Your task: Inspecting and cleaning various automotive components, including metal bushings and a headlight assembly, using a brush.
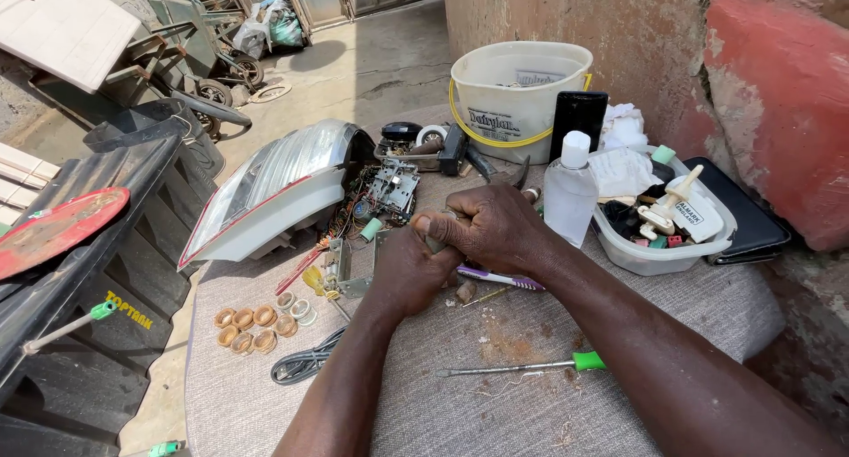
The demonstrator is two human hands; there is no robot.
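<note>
Both hands meet at the middle of the tabletop [672, 307]. The right hand [495, 231] has its fingers [442, 222] curled tight around a small dull part [435, 243], of which only a sliver shows. The left hand [409, 273] is closed in a fist just below it, pressed against the right; what it grips cannot be told.

At the far side stands a cream bucket [517, 94] with a yellow handle; its contents are hidden. Right of the hands, a clear tub [659, 253] holds white plastic fittings, small coloured pieces and crumpled paper. A clear bottle [570, 192] with a white cap stands between tub and hands, a black phone [579, 116] behind it.

A purple toothbrush [500, 280] lies just under the hands, a green-handled screwdriver [531, 367] nearer. To the left are a tail-lamp housing [274, 192], a bare circuit board [389, 187], brown rings [248, 329] and a coiled cable [305, 364].
</note>
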